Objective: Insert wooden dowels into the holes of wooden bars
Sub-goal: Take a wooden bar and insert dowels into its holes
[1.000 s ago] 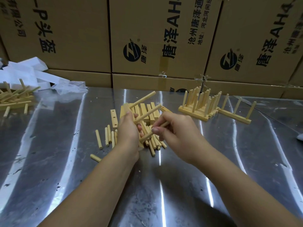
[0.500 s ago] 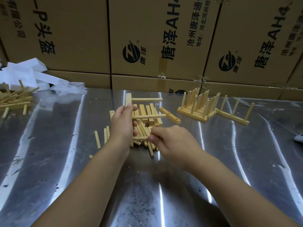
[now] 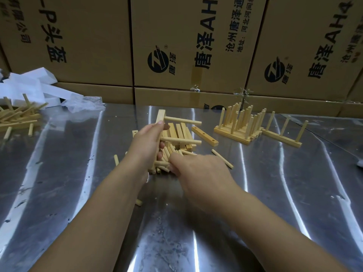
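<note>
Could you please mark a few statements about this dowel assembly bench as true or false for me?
1. The left hand holds a wooden bar upright. True.
2. Two dowels stick out of that bar towards the right. True.
3. The table is bare wood. False: it is shiny metal.
4. The finished bar at far right carries five dowels. False: it carries three upright ones.
5. The right hand lies flat, away from the wood. False: its fingers are curled on a lower dowel at the held bar's bottom end.
</note>
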